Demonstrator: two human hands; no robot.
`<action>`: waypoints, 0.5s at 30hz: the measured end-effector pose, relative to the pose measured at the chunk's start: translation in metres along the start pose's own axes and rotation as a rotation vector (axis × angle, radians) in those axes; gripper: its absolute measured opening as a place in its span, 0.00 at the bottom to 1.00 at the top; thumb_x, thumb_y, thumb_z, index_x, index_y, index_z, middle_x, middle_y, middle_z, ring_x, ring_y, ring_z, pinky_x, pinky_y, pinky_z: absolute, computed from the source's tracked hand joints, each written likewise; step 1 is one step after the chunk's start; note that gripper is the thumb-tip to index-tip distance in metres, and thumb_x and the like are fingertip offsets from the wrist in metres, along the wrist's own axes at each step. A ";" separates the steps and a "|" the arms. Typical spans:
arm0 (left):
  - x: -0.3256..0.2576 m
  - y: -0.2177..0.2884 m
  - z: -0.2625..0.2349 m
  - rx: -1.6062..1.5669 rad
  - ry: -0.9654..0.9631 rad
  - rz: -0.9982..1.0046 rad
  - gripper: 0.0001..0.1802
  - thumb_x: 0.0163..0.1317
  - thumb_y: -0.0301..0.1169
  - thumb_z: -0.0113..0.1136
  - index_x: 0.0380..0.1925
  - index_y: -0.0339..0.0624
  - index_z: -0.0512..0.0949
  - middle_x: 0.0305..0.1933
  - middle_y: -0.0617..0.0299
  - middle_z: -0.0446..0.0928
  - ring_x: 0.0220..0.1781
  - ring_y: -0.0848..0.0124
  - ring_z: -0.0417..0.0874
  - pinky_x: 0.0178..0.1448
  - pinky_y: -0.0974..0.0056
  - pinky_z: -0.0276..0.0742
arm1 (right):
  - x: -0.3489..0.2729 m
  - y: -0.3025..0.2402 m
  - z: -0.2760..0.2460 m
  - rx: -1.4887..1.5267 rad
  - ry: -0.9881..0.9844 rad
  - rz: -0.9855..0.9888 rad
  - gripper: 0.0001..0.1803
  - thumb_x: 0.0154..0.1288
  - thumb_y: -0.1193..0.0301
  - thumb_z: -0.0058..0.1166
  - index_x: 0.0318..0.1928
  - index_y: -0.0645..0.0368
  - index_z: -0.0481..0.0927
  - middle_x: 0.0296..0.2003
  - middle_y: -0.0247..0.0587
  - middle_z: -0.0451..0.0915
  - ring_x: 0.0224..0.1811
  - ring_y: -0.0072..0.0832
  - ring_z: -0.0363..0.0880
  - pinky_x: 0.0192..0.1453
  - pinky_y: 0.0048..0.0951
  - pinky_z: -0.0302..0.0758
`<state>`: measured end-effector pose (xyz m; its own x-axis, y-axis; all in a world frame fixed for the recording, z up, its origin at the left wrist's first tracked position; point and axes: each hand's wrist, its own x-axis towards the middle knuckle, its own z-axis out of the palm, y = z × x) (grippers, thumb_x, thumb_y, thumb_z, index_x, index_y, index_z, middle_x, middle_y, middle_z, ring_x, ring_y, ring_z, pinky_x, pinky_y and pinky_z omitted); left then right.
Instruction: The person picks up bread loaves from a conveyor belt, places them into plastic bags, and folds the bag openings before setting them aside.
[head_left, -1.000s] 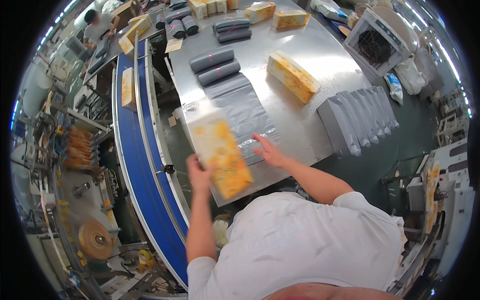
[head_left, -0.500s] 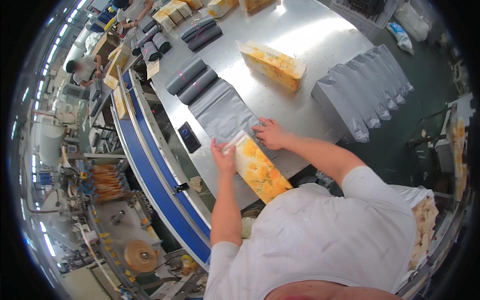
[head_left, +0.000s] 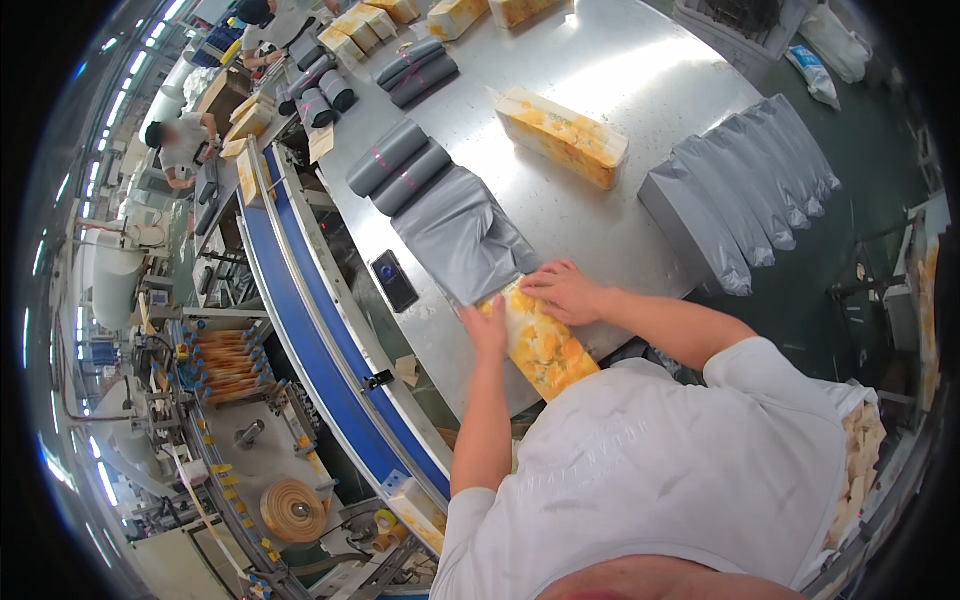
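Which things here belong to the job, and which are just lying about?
Likely part of the job:
yellow floral rectangular pack, touched by left hand and right hand
flat grey plastic sheeting meeting it
grey plastic-wrapped blocks

Apparently just lying about:
black phone-like slab
blue-and-white plastic bag on floor

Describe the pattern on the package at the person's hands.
Yellow and orange flower-like patches on the pale package; the head view shows it best.

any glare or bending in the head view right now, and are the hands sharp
Head view: white glare streaks the metal table; fisheye curves the blue conveyor, with black corners; left hand, right hand and yellow-flowered pack look fairly sharp.
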<state>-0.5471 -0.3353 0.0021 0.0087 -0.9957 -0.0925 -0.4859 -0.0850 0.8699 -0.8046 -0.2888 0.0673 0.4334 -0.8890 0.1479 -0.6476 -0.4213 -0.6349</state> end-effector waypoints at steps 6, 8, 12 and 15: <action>-0.052 -0.031 -0.023 0.344 -0.180 0.568 0.40 0.70 0.38 0.67 0.76 0.32 0.63 0.80 0.31 0.59 0.77 0.38 0.67 0.78 0.43 0.66 | 0.031 0.039 0.038 -0.071 0.457 0.283 0.13 0.67 0.63 0.57 0.44 0.57 0.87 0.46 0.41 0.86 0.58 0.46 0.77 0.64 0.45 0.74; -0.040 -0.015 -0.016 0.016 0.050 0.270 0.29 0.69 0.36 0.65 0.67 0.33 0.73 0.73 0.32 0.68 0.69 0.39 0.75 0.69 0.43 0.74 | 0.040 0.050 0.032 -0.145 0.114 0.403 0.12 0.67 0.63 0.57 0.37 0.56 0.88 0.42 0.42 0.87 0.56 0.46 0.78 0.62 0.47 0.74; 0.007 -0.007 -0.040 0.535 -0.141 0.105 0.14 0.66 0.32 0.62 0.45 0.33 0.86 0.53 0.35 0.83 0.53 0.40 0.84 0.54 0.42 0.81 | 0.040 0.020 0.031 -0.212 0.063 0.372 0.12 0.65 0.64 0.56 0.36 0.55 0.89 0.41 0.46 0.88 0.54 0.48 0.78 0.63 0.49 0.73; -0.014 -0.016 -0.035 0.525 -0.296 0.121 0.13 0.63 0.33 0.62 0.39 0.33 0.87 0.40 0.37 0.85 0.46 0.38 0.86 0.50 0.41 0.81 | -0.006 0.010 0.042 -0.257 -0.076 0.436 0.13 0.65 0.63 0.56 0.36 0.55 0.90 0.38 0.48 0.88 0.55 0.49 0.79 0.65 0.50 0.72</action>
<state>-0.5088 -0.3218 0.0061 -0.2802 -0.9380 -0.2043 -0.8346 0.1328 0.5347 -0.7872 -0.2804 0.0283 0.1273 -0.9803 -0.1509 -0.9073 -0.0536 -0.4171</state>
